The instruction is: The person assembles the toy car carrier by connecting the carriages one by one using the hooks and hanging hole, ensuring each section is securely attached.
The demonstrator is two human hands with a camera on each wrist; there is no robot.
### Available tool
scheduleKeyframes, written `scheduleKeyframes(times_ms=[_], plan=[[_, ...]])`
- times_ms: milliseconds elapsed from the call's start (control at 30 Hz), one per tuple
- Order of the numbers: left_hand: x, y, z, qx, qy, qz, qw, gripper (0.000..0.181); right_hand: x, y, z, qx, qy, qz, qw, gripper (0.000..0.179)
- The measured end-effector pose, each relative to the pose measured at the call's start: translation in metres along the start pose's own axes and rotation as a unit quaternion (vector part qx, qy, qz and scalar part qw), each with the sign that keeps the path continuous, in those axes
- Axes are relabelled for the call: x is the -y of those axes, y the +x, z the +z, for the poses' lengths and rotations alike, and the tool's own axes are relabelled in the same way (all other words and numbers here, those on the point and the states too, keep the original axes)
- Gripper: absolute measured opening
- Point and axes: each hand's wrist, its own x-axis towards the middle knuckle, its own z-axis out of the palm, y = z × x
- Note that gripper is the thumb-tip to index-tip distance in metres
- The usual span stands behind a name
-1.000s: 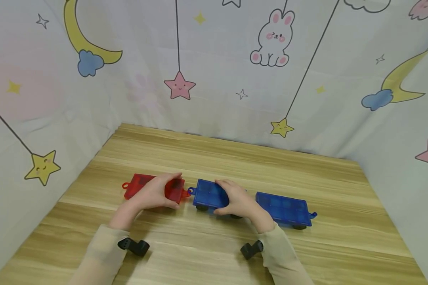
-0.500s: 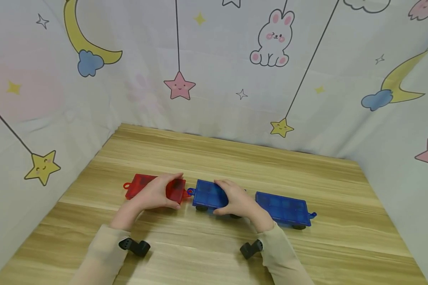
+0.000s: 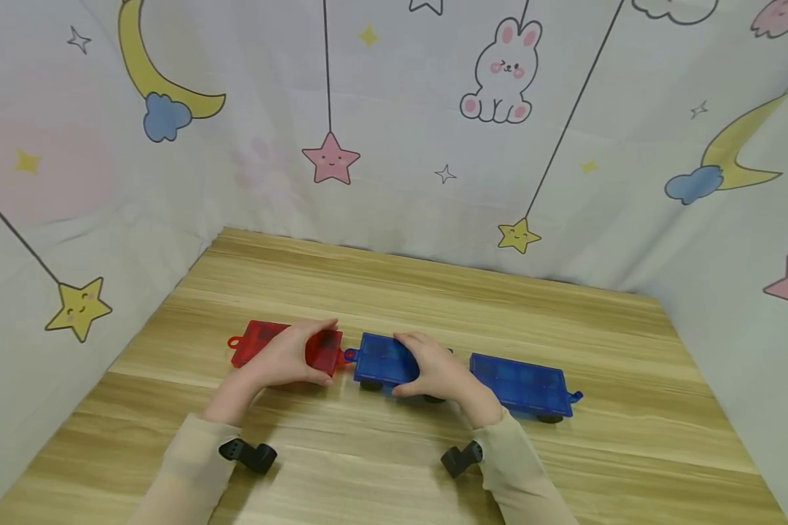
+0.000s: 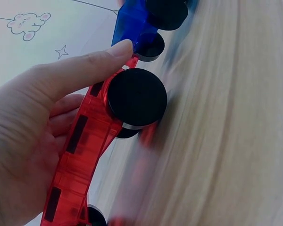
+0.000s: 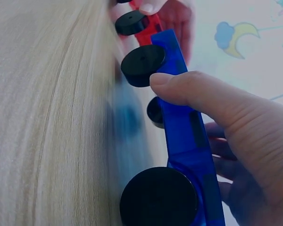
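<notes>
Translucent red toy car base (image 3: 322, 351), flat-topped with black wheels, is gripped across its width by my left hand (image 3: 282, 357). In the left wrist view the thumb (image 4: 92, 66) presses its side above a wheel. My right hand (image 3: 436, 372) grips a matching blue toy car base (image 3: 377, 354) in the same way, its thumb (image 5: 188, 89) along the side in the right wrist view. Between the two, the blue ring (image 3: 351, 355) overlaps the red hook end. The blue base's right end is partly hidden by the right hand.
A second blue car base (image 3: 522, 383) stands just right of my right hand, its hook pointing right. All stand on a wood-grain table (image 3: 368, 459). A white cloth (image 3: 400, 197) with printed stars and moons surrounds the table's back and sides.
The red base has shifted slightly right with my left hand. The blue ring has moved slightly left and down, and now lies over the red hook end. The second blue base barely differs.
</notes>
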Motion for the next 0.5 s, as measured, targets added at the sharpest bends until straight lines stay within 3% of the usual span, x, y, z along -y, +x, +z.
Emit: scheduleKeyframes(times_ms=[500], plan=[[-0.0009, 0.0004, 0.0001, 0.001, -0.002, 0.002, 1.0000, 0.097, -0.0011, 0.0002, 0.0002, 0.007, -0.010, 0.006, 0.9999, 0.091]])
